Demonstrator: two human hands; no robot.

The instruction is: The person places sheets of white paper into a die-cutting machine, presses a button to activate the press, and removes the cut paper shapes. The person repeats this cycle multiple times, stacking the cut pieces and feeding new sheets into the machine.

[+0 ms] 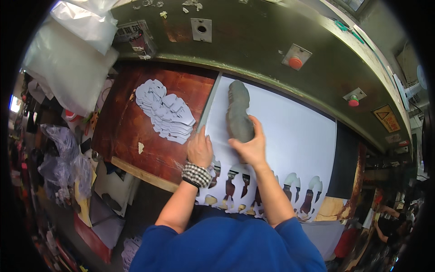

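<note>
Alignment seems in hand: half-curled right hand (250,146) grips grey cutting die (238,109) on white sheet (294,124); left hand (200,148) lies flat, seemingly empty; next calls for exact placing.

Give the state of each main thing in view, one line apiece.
White sheet: spread out, cut through along its near edge.
Dark curved block: over the sheet, gripped near one end.
White cut pieces: stacked and fanned.
Reddish-brown board: scuffed.
Left hand: fingers extended, at the sheet's left edge.
Right hand: fingers around the block.
Red buttons: pressed or not, unclear.
</note>
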